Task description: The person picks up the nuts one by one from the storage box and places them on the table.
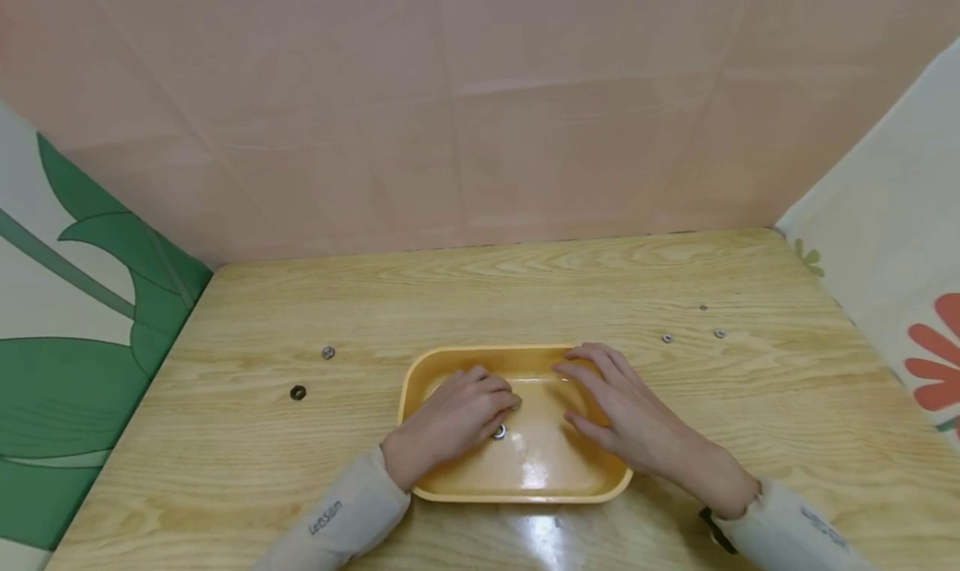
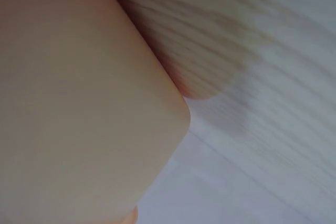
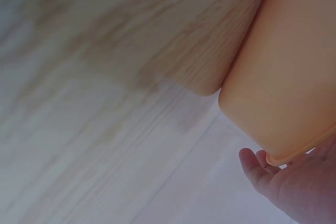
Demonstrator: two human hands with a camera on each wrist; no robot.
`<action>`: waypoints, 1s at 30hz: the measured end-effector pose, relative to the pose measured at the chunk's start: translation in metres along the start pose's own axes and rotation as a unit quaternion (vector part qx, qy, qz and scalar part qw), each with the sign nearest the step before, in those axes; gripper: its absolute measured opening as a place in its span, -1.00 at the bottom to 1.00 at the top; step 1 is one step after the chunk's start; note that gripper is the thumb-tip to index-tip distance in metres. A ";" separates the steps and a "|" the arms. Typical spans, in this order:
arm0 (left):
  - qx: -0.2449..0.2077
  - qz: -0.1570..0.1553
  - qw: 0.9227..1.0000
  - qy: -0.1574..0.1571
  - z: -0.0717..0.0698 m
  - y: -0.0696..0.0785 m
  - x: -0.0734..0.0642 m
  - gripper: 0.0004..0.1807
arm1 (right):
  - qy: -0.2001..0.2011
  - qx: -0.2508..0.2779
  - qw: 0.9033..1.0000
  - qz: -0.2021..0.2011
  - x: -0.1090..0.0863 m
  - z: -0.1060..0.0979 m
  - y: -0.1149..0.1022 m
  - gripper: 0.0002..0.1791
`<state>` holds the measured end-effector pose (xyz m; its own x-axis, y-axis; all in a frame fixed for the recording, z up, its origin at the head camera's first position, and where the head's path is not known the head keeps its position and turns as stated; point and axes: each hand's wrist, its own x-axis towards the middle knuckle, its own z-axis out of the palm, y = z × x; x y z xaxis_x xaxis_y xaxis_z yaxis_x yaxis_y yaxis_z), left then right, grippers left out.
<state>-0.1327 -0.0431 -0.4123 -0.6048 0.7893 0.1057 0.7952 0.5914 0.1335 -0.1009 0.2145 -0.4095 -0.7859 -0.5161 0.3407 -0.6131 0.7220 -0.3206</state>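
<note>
A shallow orange-yellow plastic tray (image 1: 525, 498) sits on the wooden table near the person. My left hand (image 1: 457, 413) reaches into its left half, with fingers curled and a small metal nut (image 1: 515, 404) pinched at the fingertips, mostly hidden by them. Just below the thumb, a silver nut (image 1: 498, 431) lies on the tray floor. Over the tray's right end is my right hand (image 1: 626, 413), its fingers spread and nothing between them. In the right wrist view, that hand's fingers (image 3: 254, 171) are at the rim of the tray (image 3: 283, 77). The left wrist view shows mainly the tray's outer wall (image 2: 89, 103).
Left of the tray, a silver nut (image 1: 327, 353) and a dark nut (image 1: 297, 393) lie on the table (image 1: 247, 471). To the right are two small silver nuts (image 1: 667, 338) and a tinier piece (image 1: 702, 308). A pinkish backdrop (image 1: 450, 137) stands behind the table.
</note>
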 end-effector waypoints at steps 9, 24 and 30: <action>-0.007 -0.014 1.000 0.002 0.000 0.000 0.002 -0.84 | -0.001 0.006 1.000 0.007 0.000 -0.001 0.001 -0.31; 0.012 -0.024 1.000 0.009 0.001 0.000 0.001 -0.88 | -0.012 0.008 0.999 0.032 0.000 -0.001 0.000 -0.22; 0.021 -0.022 1.000 0.006 0.002 0.000 0.000 -0.81 | -0.020 0.007 0.999 0.038 0.000 0.000 0.000 -0.21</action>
<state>-0.1326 -0.0422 -0.4142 -0.6389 0.7611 0.1122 0.7693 0.6314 0.0973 -0.1004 0.2146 -0.4091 -0.8325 -0.4781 0.2798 -0.5525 0.7533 -0.3569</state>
